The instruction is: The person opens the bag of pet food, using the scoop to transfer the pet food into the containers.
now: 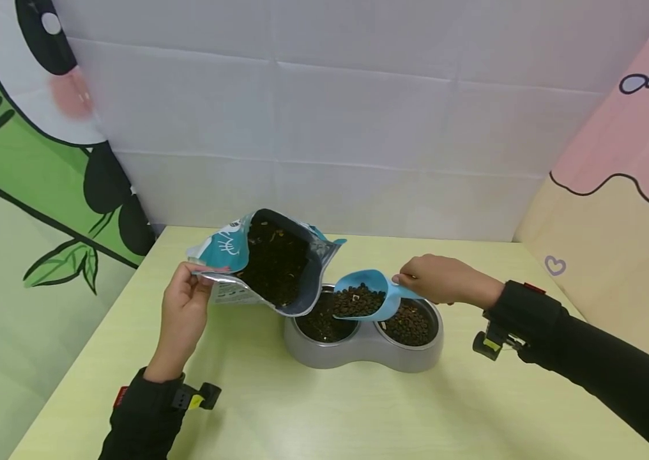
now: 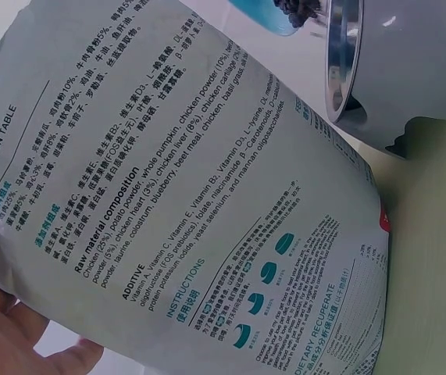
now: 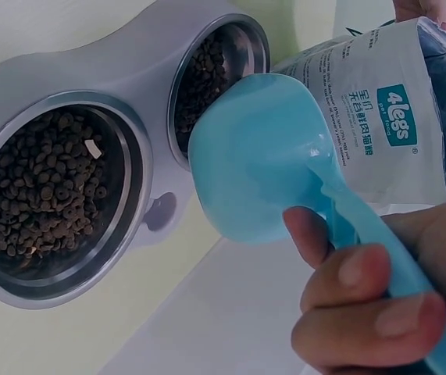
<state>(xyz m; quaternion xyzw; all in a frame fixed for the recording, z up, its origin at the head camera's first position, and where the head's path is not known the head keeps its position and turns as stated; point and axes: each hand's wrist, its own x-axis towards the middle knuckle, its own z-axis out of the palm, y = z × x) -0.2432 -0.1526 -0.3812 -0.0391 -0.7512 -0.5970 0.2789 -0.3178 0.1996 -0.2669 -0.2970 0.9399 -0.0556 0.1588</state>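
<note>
My left hand (image 1: 183, 313) pinches the edge of an open pet food bag (image 1: 227, 246), whose mouth tilts right and shows dark kibble inside. Printed text covers the bag's side (image 2: 183, 195) in the left wrist view. My right hand (image 1: 439, 279) grips the handle of a light blue scoop (image 1: 384, 310) heaped with brown kibble. The scoop hangs over the middle of a grey double bowl stand (image 1: 353, 351), close to the bag's mouth. Both steel bowls hold kibble; the right one (image 3: 43, 187) shows a pale piece among it. The scoop partly covers the other bowl (image 3: 207, 78).
Beneath everything is a pale yellow table (image 1: 278, 415). A white creased sheet (image 1: 359, 128) hangs behind it, with cartoon-printed panels (image 1: 60, 191) on the left and pink and cream ones (image 1: 618, 223) on the right.
</note>
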